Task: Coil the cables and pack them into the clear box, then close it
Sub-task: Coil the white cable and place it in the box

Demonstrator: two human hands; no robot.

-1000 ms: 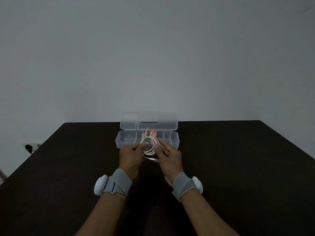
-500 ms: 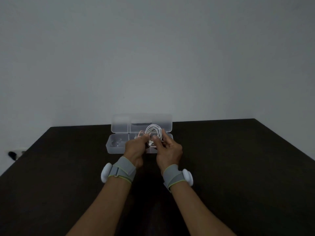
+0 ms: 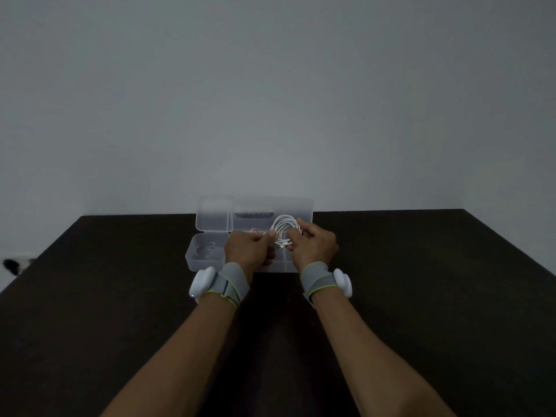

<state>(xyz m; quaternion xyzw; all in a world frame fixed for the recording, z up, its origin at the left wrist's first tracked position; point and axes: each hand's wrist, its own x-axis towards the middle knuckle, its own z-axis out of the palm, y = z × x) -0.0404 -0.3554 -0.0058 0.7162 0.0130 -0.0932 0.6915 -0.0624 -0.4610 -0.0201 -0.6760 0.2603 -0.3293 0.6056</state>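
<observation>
A coiled white cable [image 3: 282, 230] is held upright over the clear box [image 3: 204, 254], which lies open on the dark table with its lid [image 3: 213, 216] leaning back against the wall. My left hand [image 3: 248, 251] pinches the coil's left side and my right hand [image 3: 314, 246] grips its right side; the cable's plug ends hang between them. A pink cable [image 3: 254, 230] peeks out of the box just behind my left hand. The box's middle compartments are hidden by my hands.
The dark table [image 3: 421, 296] runs to a plain grey wall. A small clear item lies in the box's left compartment [image 3: 206, 251]. A wall socket with a black plug [image 3: 12, 263] sits at the far left, off the table.
Both hands have carried the white coil forward and up from in front of the box to above its right half. The coil now stands more upright.
</observation>
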